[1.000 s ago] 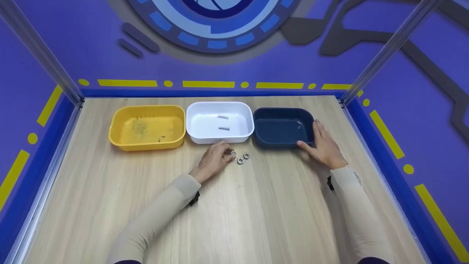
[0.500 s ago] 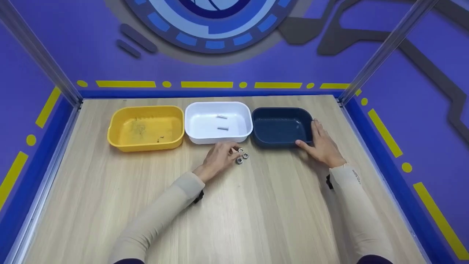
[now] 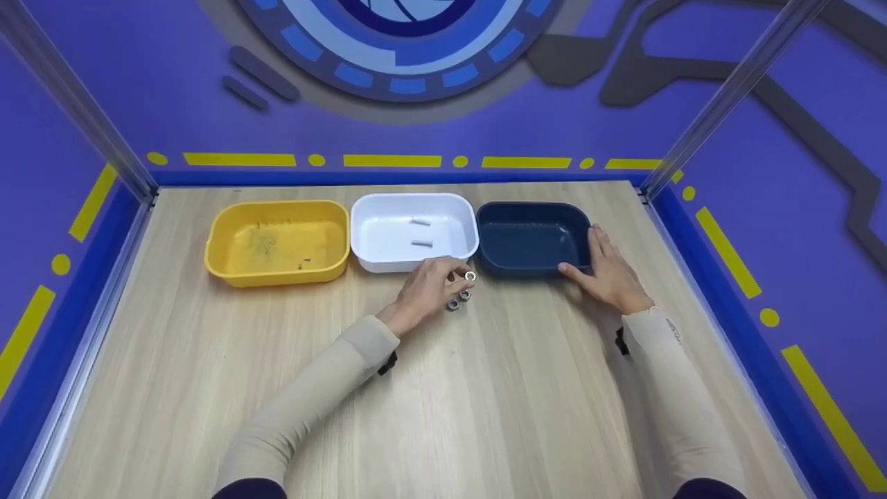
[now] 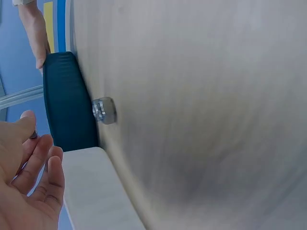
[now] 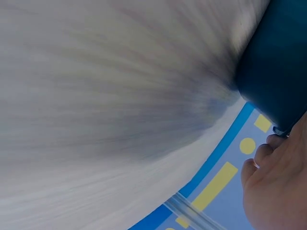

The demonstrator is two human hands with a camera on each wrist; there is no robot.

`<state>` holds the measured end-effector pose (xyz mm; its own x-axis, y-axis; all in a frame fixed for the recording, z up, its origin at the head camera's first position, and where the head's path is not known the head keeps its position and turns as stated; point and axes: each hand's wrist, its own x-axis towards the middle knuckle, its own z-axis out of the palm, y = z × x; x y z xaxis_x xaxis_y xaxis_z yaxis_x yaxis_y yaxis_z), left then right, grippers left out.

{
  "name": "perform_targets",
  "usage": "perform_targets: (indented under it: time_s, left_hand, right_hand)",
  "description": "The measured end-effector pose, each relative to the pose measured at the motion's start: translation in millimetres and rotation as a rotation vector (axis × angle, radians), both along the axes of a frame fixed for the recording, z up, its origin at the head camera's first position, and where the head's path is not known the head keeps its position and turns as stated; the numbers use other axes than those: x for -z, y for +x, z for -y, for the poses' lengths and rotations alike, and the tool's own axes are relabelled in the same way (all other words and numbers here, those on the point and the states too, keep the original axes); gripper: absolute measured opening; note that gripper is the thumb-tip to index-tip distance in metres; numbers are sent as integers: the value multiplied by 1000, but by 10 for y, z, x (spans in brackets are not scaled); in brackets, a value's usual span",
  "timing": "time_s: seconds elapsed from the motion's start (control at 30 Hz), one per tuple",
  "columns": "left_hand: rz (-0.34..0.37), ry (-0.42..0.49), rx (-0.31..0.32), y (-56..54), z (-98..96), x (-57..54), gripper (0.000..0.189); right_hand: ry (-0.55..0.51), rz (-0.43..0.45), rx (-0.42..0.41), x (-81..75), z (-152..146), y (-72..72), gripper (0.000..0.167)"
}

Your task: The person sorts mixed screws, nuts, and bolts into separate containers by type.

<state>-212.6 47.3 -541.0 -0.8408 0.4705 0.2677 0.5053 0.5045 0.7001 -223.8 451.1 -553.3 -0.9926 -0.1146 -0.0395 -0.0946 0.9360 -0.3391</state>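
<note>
My left hand pinches a metal nut between thumb and fingertips, raised by the front right corner of the white container. In the left wrist view, only a sliver of that nut shows past the thumb. Just below the hand, two more nuts lie close together on the table. My right hand rests against the dark blue container, its fingers along the right wall and the thumb at the front rim. No loose parts show inside this container.
Two pale, screw-like pieces lie in the white container. A yellow container stands at its left, with a few tiny dark bits on its floor. The three containers form a row towards the purple back wall.
My left hand has lifted a nut from beside the other two and carried it right and away from me, towards the dark blue container. The right hand stays in place.
</note>
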Motion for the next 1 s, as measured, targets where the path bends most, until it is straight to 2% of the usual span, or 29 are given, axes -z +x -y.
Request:
perform_targets:
  time_s: [0.23,0.47,0.67,1.0]
  left_hand:
    - [-14,-9,30,-91,-195,-136,23]
    - [-18,1,67,-214,-393,-275,26]
    - [-12,-41,38,-347,-542,-340,28]
    - [17,-64,-1,-508,-741,-362,30]
  right_hand:
    - [-3,-16,-17,-32,-39,-8,114]
    - [25,14,-10,-58,-55,-30,114]
    - [55,30,-15,-98,-36,-68,114]
    - [100,46,-24,-107,31,-102,115]
